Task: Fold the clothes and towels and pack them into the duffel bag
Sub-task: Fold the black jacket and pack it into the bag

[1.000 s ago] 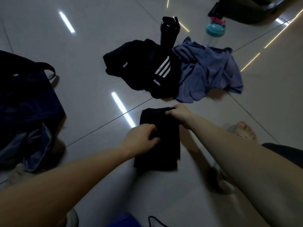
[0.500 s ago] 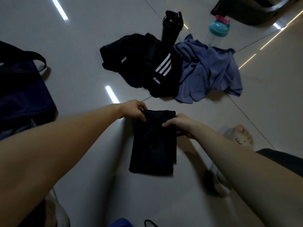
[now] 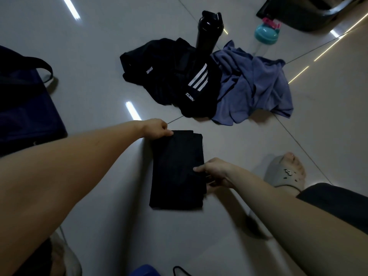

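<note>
Folded black cloth rectangle (image 3: 177, 170) lies flat on the glossy tiled floor (image 3: 123, 226). The right hand (image 3: 216, 172) has its fingers clamped on the cloth's right edge, and the left hand (image 3: 156, 129) has its fingers pinching the far-left corner; best to keep the edges square, halve it once, then carry it flat to the navy fabric duffel bag (image 3: 23, 108) at left. Counts: one folded piece, one bag, one crumpled black white-striped pile (image 3: 173, 84) (one garment or two, cannot tell), one crumpled blue-grey cloth (image 3: 253, 88), two bottles: a black shaker bottle (image 3: 208, 30) and a teal-lidded bottle (image 3: 265, 33).
</note>
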`<state>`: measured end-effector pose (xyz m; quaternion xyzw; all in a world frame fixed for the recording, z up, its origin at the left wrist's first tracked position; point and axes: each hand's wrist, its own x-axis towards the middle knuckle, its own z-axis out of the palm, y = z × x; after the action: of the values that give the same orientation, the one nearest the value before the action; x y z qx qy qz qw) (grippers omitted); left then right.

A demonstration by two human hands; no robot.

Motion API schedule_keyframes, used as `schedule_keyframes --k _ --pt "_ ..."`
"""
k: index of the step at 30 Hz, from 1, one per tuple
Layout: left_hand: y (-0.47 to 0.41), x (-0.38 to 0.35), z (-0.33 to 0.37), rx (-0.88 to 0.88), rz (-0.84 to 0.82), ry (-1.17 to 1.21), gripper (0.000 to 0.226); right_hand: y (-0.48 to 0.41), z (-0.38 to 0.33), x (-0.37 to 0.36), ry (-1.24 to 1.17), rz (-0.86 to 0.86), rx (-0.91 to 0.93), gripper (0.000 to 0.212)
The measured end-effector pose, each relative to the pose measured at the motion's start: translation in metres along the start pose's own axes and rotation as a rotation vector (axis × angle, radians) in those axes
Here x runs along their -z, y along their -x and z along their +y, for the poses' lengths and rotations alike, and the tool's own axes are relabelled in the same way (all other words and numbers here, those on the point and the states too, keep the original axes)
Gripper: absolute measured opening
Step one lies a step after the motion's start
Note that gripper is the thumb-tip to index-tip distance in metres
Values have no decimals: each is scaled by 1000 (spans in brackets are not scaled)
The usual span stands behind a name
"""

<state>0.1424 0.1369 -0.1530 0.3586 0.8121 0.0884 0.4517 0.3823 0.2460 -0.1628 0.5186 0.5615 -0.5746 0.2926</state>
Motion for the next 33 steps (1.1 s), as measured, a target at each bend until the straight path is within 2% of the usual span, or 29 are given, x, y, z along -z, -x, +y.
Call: schedule_keyframes --k 5,9,12,15,17,19,21,22,24,25,27,29,31,32,33 --pt "2 -5 -11 29 116 113 28 2 5 -9 -40 -14 95 23" --pt "8 -1 -20 61 99 300 22 4 -2 -8 -11 -15 202 20" --pt "15 2 -28 64 48 520 21 3 -3 -9 46 67 218 16" --pt "16 -1 -40 83 123 576 17 -3 1 -16 124 166 208 27" --pt "19 -8 -45 101 309 447 17 -4 1 -20 151 172 201 30" --pt "27 -22 -46 88 588 163 14 -4 1 -22 165 172 206 32" --pt "38 -45 -39 -86 809 -44 23 -6 1 -22 175 185 216 33" --pt "44 -59 -33 -214 829 -110 29 -6 1 -22 176 191 220 32" --pt "49 -88 -20 -424 740 -266 46 -8 0 -23 177 205 228 29" --pt "49 -102 -14 -456 685 -356 56 -10 1 -23 182 214 227 29" --pt "47 -119 -10 -344 599 -458 72 -8 -1 -22 253 230 207 32" --pt "43 -123 -22 -192 556 -450 81 -3 -5 -22 560 335 255 33" --pt "39 -121 -38 -160 510 -497 88 2 -9 -25 878 576 502 27" --pt "37 -119 -43 -171 481 -510 91 2 -11 -28 953 654 693 31" --pt "37 -118 -45 -180 456 -504 94 1 -12 -32 1007 657 856 42"
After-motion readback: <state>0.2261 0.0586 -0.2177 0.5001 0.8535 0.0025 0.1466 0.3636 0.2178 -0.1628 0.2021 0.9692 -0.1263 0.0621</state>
